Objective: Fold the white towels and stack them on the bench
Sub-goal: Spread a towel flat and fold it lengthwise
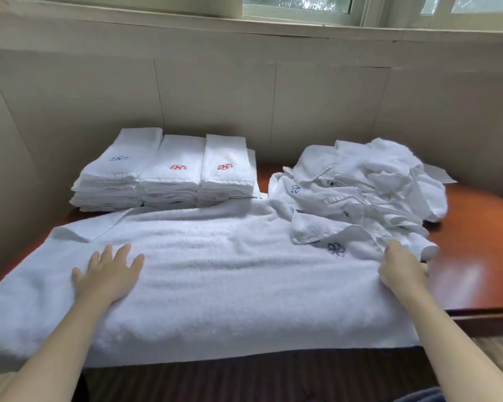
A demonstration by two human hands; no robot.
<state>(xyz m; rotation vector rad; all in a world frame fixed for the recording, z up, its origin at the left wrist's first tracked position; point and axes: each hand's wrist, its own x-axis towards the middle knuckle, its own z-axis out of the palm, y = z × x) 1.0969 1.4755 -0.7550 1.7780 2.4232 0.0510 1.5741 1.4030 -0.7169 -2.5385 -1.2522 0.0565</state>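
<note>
A large white towel (215, 271) lies spread across the front of the brown wooden bench (476, 256), its near edge hanging over the front. My left hand (108, 274) presses flat on its left part, fingers straight and spread. My right hand (401, 271) is at the towel's right end, fingers curled into the cloth beside a small towel with a dark blue flower mark (336, 248). Three stacks of folded white towels (169, 172) stand at the back left, with blue and red embroidered marks on top. A heap of unfolded white towels (369, 184) lies at the back right.
A beige panelled wall (215, 91) rises right behind the bench, with a window ledge above. Bare bench top shows at the right. The bench's front edge (488, 317) runs along the lower right. Dark striped floor lies below.
</note>
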